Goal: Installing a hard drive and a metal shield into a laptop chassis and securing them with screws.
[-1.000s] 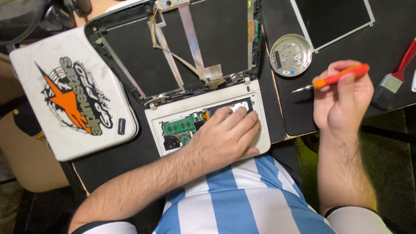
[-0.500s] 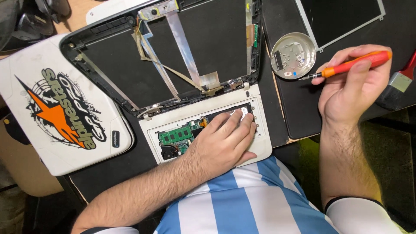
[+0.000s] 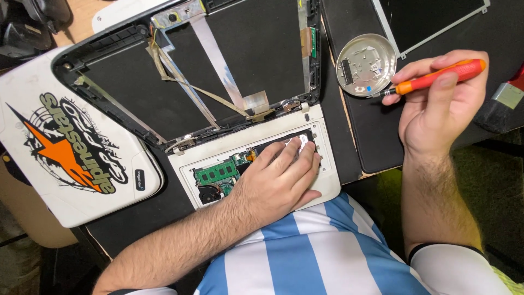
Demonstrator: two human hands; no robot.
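A small white laptop base [image 3: 334,186] lies opened at the table's near edge, its green circuit board [image 3: 215,173] exposed. My left hand [image 3: 278,180] rests flat on the base, fingers over the right part of the open bay. The black empty screen lid [image 3: 240,60] with loose flat cables stands open behind it. My right hand [image 3: 436,109] grips an orange-handled screwdriver [image 3: 442,76], its tip at the rim of a round metal dish [image 3: 376,52] that holds small parts.
A white cover with an orange and black star graphic [image 3: 65,147] lies at the left. A dark screen panel in a metal frame [image 3: 431,19] lies at the back right on a black mat [image 3: 371,136]. A brush with a red handle [image 3: 505,104] sits at the far right.
My right hand has carried the screwdriver up and left, bringing its tip to the metal dish. My left hand has stayed on the laptop base.
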